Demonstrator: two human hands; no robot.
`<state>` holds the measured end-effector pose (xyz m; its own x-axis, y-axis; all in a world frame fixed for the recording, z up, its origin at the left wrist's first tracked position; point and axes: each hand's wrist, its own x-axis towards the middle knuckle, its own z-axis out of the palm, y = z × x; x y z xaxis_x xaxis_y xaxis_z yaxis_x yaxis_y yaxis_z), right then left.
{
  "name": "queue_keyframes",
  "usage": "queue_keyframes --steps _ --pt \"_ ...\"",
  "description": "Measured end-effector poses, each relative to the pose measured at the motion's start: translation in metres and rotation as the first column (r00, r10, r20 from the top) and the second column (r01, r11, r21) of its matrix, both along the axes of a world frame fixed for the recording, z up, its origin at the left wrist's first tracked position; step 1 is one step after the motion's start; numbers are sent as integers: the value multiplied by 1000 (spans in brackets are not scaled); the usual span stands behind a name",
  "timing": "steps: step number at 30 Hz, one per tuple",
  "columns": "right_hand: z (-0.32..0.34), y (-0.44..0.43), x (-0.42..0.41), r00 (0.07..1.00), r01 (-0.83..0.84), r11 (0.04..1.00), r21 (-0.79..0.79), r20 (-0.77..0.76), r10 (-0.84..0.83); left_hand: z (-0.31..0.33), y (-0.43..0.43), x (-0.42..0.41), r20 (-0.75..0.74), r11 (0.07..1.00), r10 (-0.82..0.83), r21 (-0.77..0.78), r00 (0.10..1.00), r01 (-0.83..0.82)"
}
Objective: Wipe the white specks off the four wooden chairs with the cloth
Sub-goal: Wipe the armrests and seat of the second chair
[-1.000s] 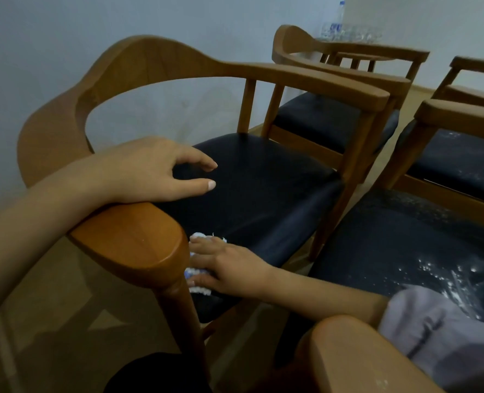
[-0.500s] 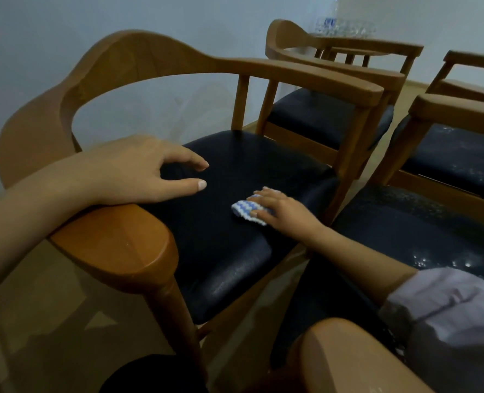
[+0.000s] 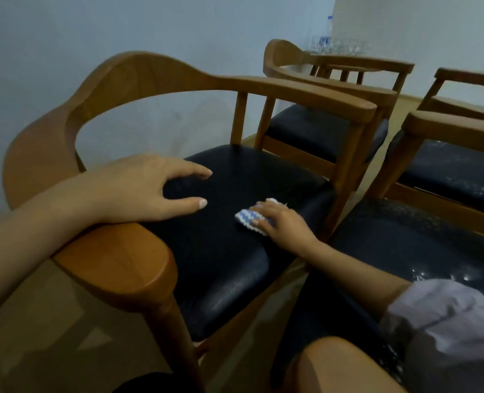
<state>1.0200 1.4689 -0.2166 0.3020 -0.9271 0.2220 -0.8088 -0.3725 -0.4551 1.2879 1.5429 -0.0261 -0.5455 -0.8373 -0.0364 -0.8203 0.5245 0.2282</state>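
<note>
A wooden armchair (image 3: 150, 78) with a dark seat stands in front of me. My left hand (image 3: 138, 188) rests on its near armrest, fingers relaxed over the seat and holding nothing. My right hand (image 3: 280, 219) presses a folded blue-and-white cloth (image 3: 249, 219) flat on the middle of that seat with straight fingers. To the right, a second chair's seat (image 3: 405, 239) carries white specks near my sleeve. A third chair (image 3: 320, 129) stands behind the first. The fourth chair's seat (image 3: 456, 171) at the right shows faint specks.
A pale wall runs close behind the chairs on the left. Clear bottles (image 3: 337, 43) stand on a surface at the back. A rounded wooden armrest (image 3: 340, 364) is near the bottom edge. Beige floor (image 3: 50, 336) shows at the lower left.
My right hand slid the cloth from the seat's front edge by the armrest post up to the middle of the seat. My left hand stayed on the armrest.
</note>
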Motion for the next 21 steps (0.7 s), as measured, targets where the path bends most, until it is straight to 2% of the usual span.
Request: queue_keyframes --steps 7,10,16,21 --pt "5 40 44 953 -303 953 -18 4 303 0 0 1 5 1000 -13 7 1000 13" --pt "3 49 56 932 -362 932 2 15 362 1 0 0 17 1000 -14 -6 1000 14" --pt "6 36 51 937 -344 938 47 -44 346 2 1 -1 13 999 -42 -22 999 42" --pt "8 -1 29 981 -166 984 67 -87 171 2 2 -2 13 997 -66 -24 998 67"
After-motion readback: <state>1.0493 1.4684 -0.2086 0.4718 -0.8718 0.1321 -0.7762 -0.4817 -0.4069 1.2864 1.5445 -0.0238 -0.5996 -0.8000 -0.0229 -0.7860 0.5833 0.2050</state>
